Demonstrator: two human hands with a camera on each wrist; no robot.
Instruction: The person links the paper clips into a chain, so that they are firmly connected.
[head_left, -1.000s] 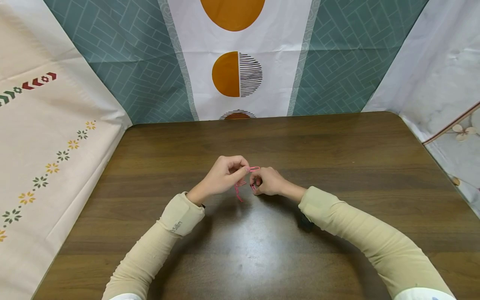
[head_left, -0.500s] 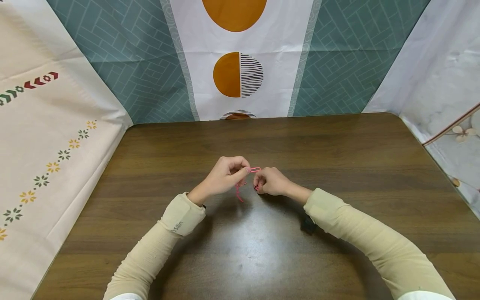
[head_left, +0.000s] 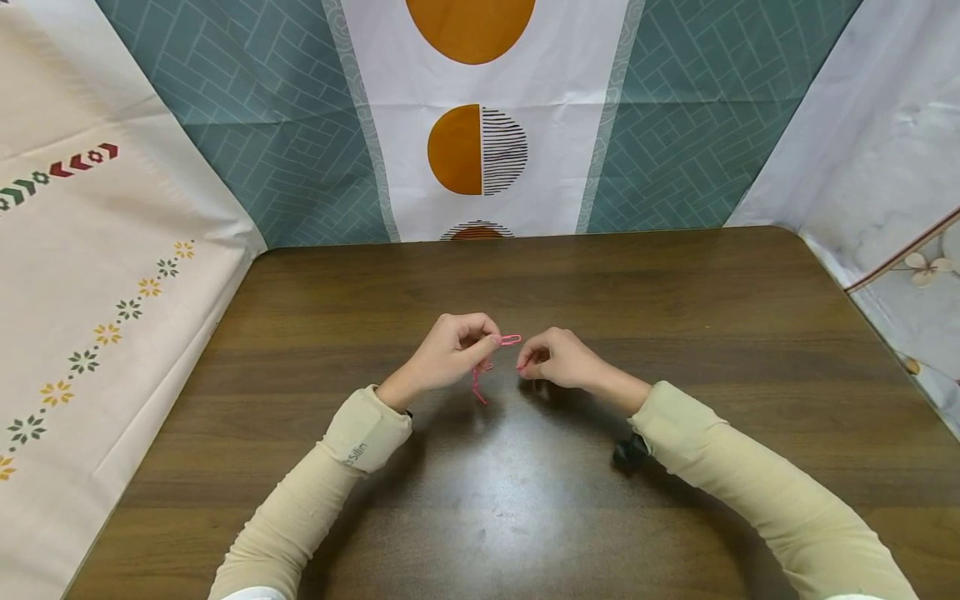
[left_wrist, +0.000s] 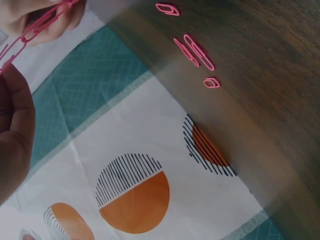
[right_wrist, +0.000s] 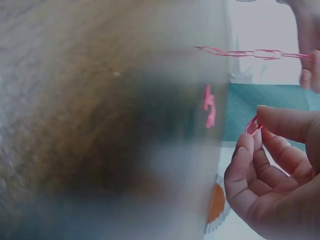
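Note:
Pinched between my left hand's (head_left: 453, 350) thumb and fingers is a chain of pink paper clips (right_wrist: 265, 54). One clip's end points right from the fingertips, while the rest of the chain dangles below the hand. My right hand (head_left: 558, 358) is a short way to the right, pinching a single small pink paper clip (right_wrist: 254, 126) at its fingertips. The right hand's clip is apart from the end clip (head_left: 512, 339) in the left hand. Loose pink paper clips (left_wrist: 199, 52) lie on the table in the left wrist view; in the head view the hands hide them.
Both hands work above a brown wooden table (head_left: 480, 492). Behind it hangs a patterned cloth (head_left: 555, 167), with a cream cloth (head_left: 135, 350) on the left and a pale cloth (head_left: 885, 150) on the right. A dark wrist device (head_left: 630, 454) sits below the right sleeve.
My right hand has drawn away to the right and lifted slightly, with a clip between its fingers. My left hand stays almost still, holding the chain.

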